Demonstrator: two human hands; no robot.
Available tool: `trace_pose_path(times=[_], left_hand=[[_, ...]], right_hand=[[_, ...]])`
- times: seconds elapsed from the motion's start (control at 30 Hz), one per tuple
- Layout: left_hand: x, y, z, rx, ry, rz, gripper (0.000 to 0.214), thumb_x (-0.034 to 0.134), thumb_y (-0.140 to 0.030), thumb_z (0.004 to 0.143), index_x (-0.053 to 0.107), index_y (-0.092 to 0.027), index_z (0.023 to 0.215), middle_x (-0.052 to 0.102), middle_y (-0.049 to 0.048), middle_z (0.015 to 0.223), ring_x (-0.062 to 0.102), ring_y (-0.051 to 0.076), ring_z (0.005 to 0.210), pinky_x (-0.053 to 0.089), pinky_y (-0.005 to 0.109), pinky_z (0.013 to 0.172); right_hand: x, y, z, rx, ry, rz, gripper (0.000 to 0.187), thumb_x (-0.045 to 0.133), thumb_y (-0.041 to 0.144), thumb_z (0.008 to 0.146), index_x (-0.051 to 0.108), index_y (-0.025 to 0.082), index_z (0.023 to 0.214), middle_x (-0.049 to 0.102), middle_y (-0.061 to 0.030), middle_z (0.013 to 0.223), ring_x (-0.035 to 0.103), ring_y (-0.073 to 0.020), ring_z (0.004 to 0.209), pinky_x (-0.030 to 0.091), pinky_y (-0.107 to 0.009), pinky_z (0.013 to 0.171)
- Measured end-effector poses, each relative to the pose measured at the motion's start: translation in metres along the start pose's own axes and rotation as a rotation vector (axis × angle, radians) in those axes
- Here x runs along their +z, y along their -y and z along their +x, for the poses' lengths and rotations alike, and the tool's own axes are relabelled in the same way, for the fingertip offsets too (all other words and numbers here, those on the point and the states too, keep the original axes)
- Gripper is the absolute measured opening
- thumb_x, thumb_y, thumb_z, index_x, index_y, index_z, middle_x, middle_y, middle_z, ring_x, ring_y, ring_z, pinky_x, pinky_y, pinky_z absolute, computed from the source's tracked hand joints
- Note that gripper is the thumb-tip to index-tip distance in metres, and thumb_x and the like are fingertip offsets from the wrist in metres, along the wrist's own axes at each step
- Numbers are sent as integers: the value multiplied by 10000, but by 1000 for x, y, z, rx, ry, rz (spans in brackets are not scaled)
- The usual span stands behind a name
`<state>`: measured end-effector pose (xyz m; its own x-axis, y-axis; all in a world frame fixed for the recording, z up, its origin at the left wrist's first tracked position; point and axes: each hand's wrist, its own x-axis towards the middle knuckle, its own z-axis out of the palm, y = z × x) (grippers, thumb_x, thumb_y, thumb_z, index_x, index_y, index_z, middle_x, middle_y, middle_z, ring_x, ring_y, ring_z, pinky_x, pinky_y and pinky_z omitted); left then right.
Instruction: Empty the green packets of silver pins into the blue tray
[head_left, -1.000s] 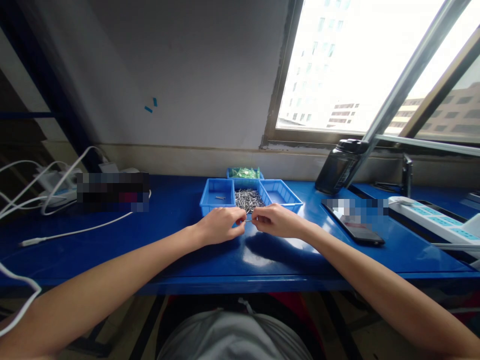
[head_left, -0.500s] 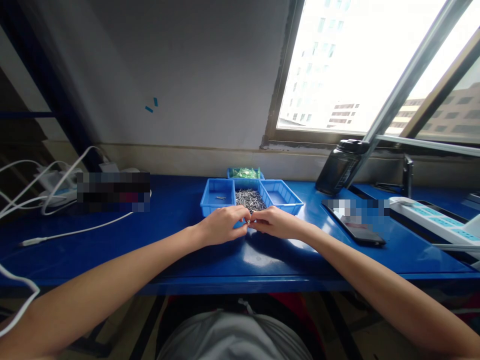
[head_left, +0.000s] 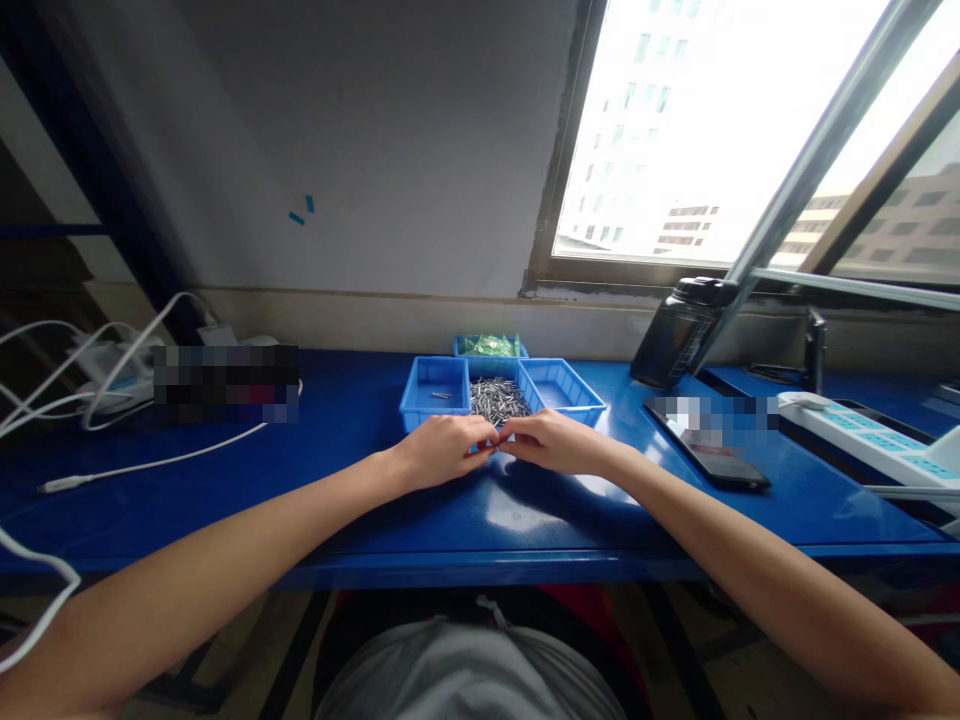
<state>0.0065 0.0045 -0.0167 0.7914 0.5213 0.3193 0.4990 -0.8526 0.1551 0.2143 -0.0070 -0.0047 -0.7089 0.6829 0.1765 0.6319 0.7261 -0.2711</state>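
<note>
My left hand [head_left: 442, 452] and my right hand [head_left: 553, 443] meet fingertip to fingertip at the front edge of the middle blue bin. Thumbs and fingers of both are pinched together. Whatever they hold is too small or hidden to make out. Just beyond the fingers lies a heap of thin silvery metal pieces, screw-like [head_left: 496, 398], filling the middle bin. To its left stands a blue bin [head_left: 437, 374] with a few of the same pieces on its floor. On the other side is a second blue bin [head_left: 561, 384].
Behind, a small blue bin holds green plastic packets [head_left: 491, 346]. A black bottle [head_left: 681, 335], a dark phone [head_left: 712, 455] and a white power strip [head_left: 874, 440] lie to the right on the blue table [head_left: 360, 530]. A white cable [head_left: 172, 458] runs across the left.
A small light bit visible between the fingertips half a second ago is now covered. The fingertips have shifted very slightly; the bins stay put.
</note>
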Motion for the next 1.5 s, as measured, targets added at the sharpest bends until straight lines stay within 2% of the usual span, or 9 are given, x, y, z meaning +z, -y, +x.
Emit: trace_pose_path(times=[0.27, 0.57, 0.73, 1.03, 1.17, 1.33, 1.5], left_hand=[[-4, -3, -1, -77, -2, 33, 165, 472, -277, 858, 609, -187, 880, 624, 6, 825, 574, 134, 720, 396, 225, 633], [-5, -3, -1, -91, -16, 62, 159, 464, -257, 858, 601, -181, 831, 622, 2, 805, 564, 128, 700, 376, 219, 613], [-3, -4, 0, -28, -31, 37, 169, 460, -256, 867, 610, -180, 881, 622, 10, 853, 570, 128, 744, 399, 215, 654], [-2, 1, -2, 49, -12, -48, 153, 475, -212, 853, 599, -182, 938, 611, 17, 890, 570, 122, 769, 425, 207, 704], [-5, -5, -2, 10, -25, -77, 122, 490, -194, 813, 581, -175, 891, 613, 8, 857, 573, 123, 757, 426, 208, 702], [-9, -10, -3, -75, 3, -68, 83, 494, -178, 772, 548, -182, 835, 606, -22, 734, 568, 115, 661, 406, 195, 612], [-7, -7, -2, -74, 19, -22, 108, 484, -217, 810, 575, -190, 862, 629, -16, 782, 562, 110, 636, 389, 202, 595]], right_hand=[[-1, 0, 0, 21, 9, -43, 206, 450, 283, 884, 621, 171, 911, 556, 12, 565, 430, -76, 466, 290, -190, 486], [0, 0, 0, 31, 4, -53, 196, 456, 290, 881, 612, 177, 920, 547, 17, 562, 427, -74, 467, 290, -188, 489], [2, 0, 0, 8, 10, -21, 175, 466, 268, 877, 609, 169, 895, 519, 27, 539, 401, -64, 450, 285, -183, 484], [4, 1, 1, -7, 8, 23, 174, 470, 269, 876, 598, 158, 837, 551, 14, 583, 431, -70, 486, 308, -184, 502], [4, 1, 1, -15, 17, 28, 179, 471, 272, 875, 607, 159, 850, 574, 5, 614, 445, -73, 500, 316, -184, 510], [1, 1, 1, 41, 35, -10, 198, 470, 294, 871, 622, 175, 919, 552, 19, 565, 421, -70, 463, 298, -186, 484], [-1, 3, 0, 63, 24, -5, 206, 491, 312, 860, 600, 182, 976, 533, 36, 545, 418, -70, 451, 276, -185, 468]])
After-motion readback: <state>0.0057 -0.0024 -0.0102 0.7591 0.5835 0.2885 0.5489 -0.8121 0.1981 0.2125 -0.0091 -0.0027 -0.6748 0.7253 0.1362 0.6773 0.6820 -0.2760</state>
